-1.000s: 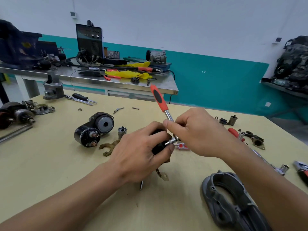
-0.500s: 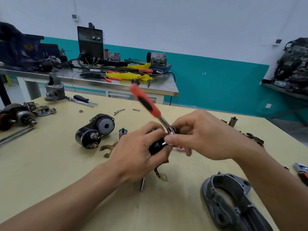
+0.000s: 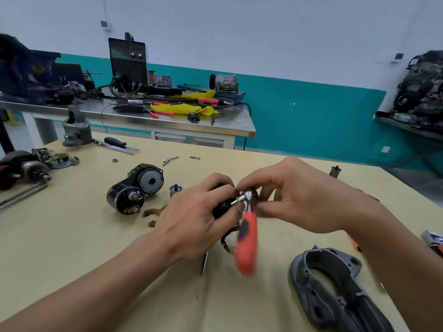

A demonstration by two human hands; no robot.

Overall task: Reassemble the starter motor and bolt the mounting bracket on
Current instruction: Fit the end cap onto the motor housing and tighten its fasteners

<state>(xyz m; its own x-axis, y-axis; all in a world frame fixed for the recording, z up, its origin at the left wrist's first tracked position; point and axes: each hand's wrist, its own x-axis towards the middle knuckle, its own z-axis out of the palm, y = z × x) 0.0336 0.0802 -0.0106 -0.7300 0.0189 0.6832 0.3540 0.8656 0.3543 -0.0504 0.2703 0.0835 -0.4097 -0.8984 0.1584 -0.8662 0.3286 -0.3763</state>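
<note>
Holding one black motor part (image 3: 221,207) just above the bench (image 3: 72,248), the left hand (image 3: 196,221) wraps it with curled fingers (image 3: 219,182); most of the part is hidden by the hand. The right hand (image 3: 304,200) pinches the chrome head of one ratchet (image 3: 247,238) between thumb and fingertips, with the remaining fingers loosely curled. The ratchet head sits against the right end of the part. Its red handle points down toward the person and is blurred.

Loose items on the bench, counted:
- One solenoid assembly (image 3: 135,188), left of the hands, terminals facing the person.
- Two small metal cylinders: one (image 3: 175,190) just beside the solenoid assembly, one (image 3: 334,171) at the far right.
- One brass fork (image 3: 153,212), near the left hand.
- One grey casting (image 3: 335,295), lying flat at the near right, well apart from the held part.
- One armature (image 3: 24,168) and one end cap (image 3: 62,160), at the left edge.
- One screwdriver (image 3: 117,142), one nut (image 3: 115,160), one pin (image 3: 194,157), at the far side.
</note>
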